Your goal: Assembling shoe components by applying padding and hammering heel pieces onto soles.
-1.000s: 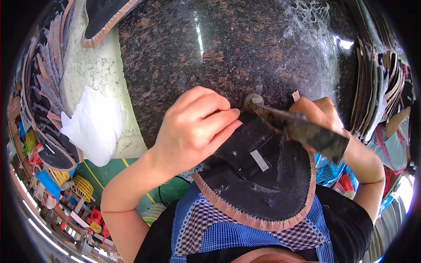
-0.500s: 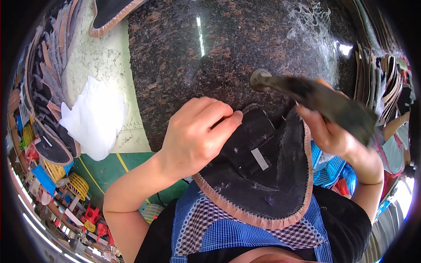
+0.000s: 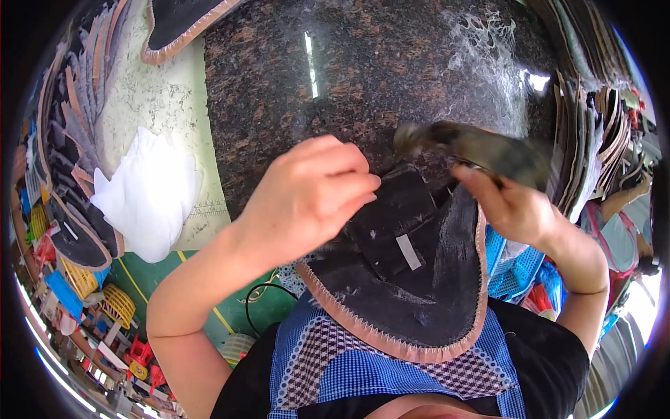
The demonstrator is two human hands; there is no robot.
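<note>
A black sheet piece [image 3: 363, 300] with a stitched brown rim lies partly on the dark stone worktop and hangs over its near edge against my apron. A small pale label is stuck to its middle. My left hand [image 3: 317, 192] is closed at the piece's upper left edge, thumb and forefinger pinched there; the palm side is hidden. In my right hand [image 3: 513, 209] is a dark hammer [image 3: 488, 150], its round face pointing left above the piece's top edge. Motion blurs the hammer, and the fingers behind it are partly hidden.
Crumpled white material [image 3: 146, 199] lies on a pale cutting mat [image 3: 157, 91] at the left. Stacks of similar pieces stand at the left [image 3: 77, 119] and right [image 3: 579, 140]. Whitish dried strands [image 3: 488, 63] cover the far right stone. A blue basket [image 3: 513, 269] sits below, right. Another person is at far right.
The hammer and my right hand have shifted slightly left, and the hammer has tilted flatter. My left hand has moved a little up and left. The black piece has shifted slightly left.
</note>
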